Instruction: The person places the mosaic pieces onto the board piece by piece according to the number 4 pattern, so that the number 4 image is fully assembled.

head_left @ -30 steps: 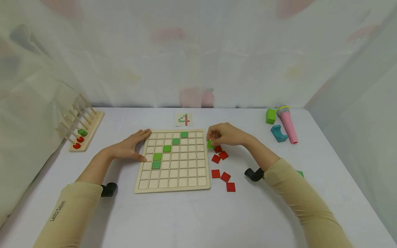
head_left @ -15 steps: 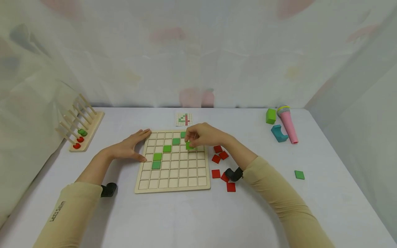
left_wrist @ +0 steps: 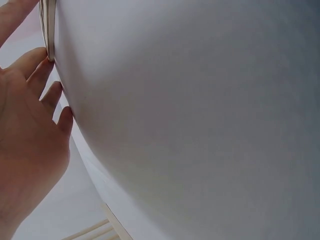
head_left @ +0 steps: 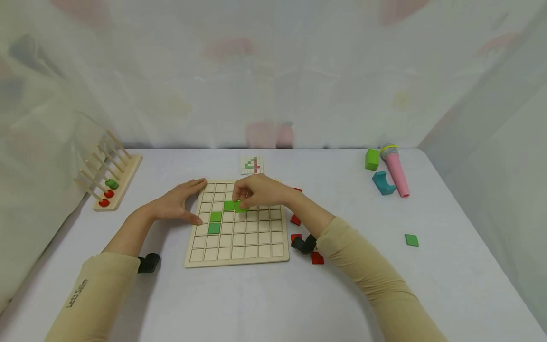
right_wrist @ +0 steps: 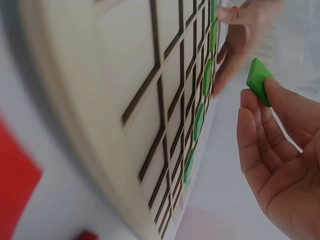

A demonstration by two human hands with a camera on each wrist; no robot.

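Observation:
My right hand (head_left: 266,189) pinches a green square tile (right_wrist: 258,81) between thumb and fingertips. It holds the tile over the wooden grid board (head_left: 236,262), beside a green tile (head_left: 229,205) lying in a cell. Two more green tiles are visible lower left, among them a darker one (head_left: 214,228). The right hand hides the board's upper cells in the head view; in the right wrist view, green tiles (right_wrist: 199,122) run in a diagonal line. My left hand (head_left: 174,204) lies at the board's left edge, thumb and fingers spread along the rim.
A small pattern card (head_left: 252,165) lies behind the board. Red tiles (head_left: 317,258) are scattered at its right, partly under the right forearm. Farther right are a lone green tile (head_left: 412,240), teal block (head_left: 383,183), green block (head_left: 372,159) and pink microphone (head_left: 398,173). A peg rack (head_left: 121,185) stands left.
My right hand has carried the green tile left from beside the board's right edge to over its upper middle. The left hand stays at the left rim.

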